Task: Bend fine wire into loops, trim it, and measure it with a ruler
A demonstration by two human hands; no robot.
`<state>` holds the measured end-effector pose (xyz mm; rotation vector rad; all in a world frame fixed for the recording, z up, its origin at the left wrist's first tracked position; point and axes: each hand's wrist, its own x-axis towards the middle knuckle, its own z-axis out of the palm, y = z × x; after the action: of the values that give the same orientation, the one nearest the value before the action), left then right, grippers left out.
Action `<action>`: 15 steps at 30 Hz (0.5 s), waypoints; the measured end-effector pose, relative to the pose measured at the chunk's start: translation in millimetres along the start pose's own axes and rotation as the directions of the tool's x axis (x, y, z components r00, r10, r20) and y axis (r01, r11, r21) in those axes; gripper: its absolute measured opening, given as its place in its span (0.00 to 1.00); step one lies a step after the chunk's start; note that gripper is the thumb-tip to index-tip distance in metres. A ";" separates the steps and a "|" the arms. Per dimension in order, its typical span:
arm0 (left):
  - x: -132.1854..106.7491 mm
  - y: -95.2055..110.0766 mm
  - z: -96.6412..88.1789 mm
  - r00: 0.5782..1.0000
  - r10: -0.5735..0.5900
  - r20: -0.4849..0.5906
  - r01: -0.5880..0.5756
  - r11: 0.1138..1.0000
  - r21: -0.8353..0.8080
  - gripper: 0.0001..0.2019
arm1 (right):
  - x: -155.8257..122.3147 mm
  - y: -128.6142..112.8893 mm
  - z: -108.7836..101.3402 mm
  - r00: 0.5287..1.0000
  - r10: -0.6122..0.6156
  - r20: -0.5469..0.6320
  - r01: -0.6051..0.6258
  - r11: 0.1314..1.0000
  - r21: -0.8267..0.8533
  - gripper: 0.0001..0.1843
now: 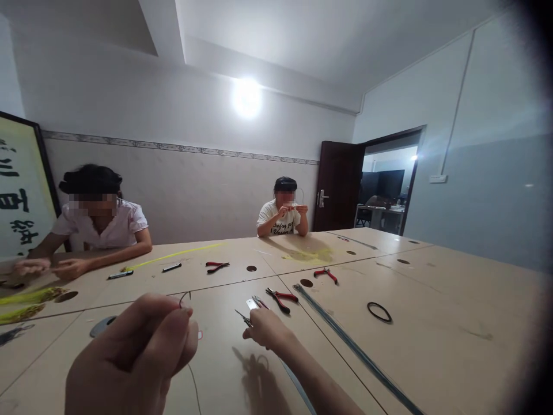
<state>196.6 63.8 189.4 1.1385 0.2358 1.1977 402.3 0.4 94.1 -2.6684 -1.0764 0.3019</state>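
Observation:
My left hand (133, 351), raised close to the camera, is closed in a pinch on a thin wire. The wire's curved, hooked end (185, 298) sticks up above the thumb and fingertip, and a long tail seems to hang below the hand. My right hand (265, 329) is over the table, its fingers closed round what looks like small scissors (243, 317); two slim points show, and the shadow has loops like handles. Just beyond it are a white flat piece (251, 304) and red-handled pliers (281, 300). My palm hides the tool's handles.
More red-handled pliers (217, 267) and red cutters (326, 275) lie farther off. A bundle of wires (354, 349) runs along the right, near a black ring (379, 312). Yellow strands (30, 298) lie left. Two people (101, 225) sit across the table (466, 300).

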 end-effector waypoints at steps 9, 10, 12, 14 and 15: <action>3.7 6.6 -15.2 0.985 0.067 0.157 -0.077 0.995 0.064 0.13 | -31.1 116.5 22.9 0.971 0.162 -0.175 -0.155 0.987 0.050 0.11; 1.6 7.1 -14.7 0.984 0.080 0.156 -0.091 0.993 0.070 0.13 | -40.0 126.6 24.9 0.965 0.191 -0.178 -0.184 0.981 0.056 0.12; -4.3 8.2 -12.3 0.983 0.087 0.158 -0.103 0.990 0.096 0.12 | -56.2 141.2 28.8 0.949 0.259 -0.181 -0.252 0.966 0.061 0.11; -11.0 9.2 -8.6 0.981 0.090 0.170 -0.112 0.986 0.127 0.12 | -68.0 149.2 31.3 0.926 0.324 -0.192 -0.321 0.946 0.047 0.10; -14.0 9.7 -6.7 0.981 0.094 0.171 -0.119 0.983 0.140 0.12 | -71.9 151.0 32.2 0.916 0.348 -0.199 -0.349 0.937 0.032 0.10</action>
<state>180.4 55.5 188.4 1.3889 0.1419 1.1878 440.6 -150.3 24.8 -2.8113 -0.5384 0.0861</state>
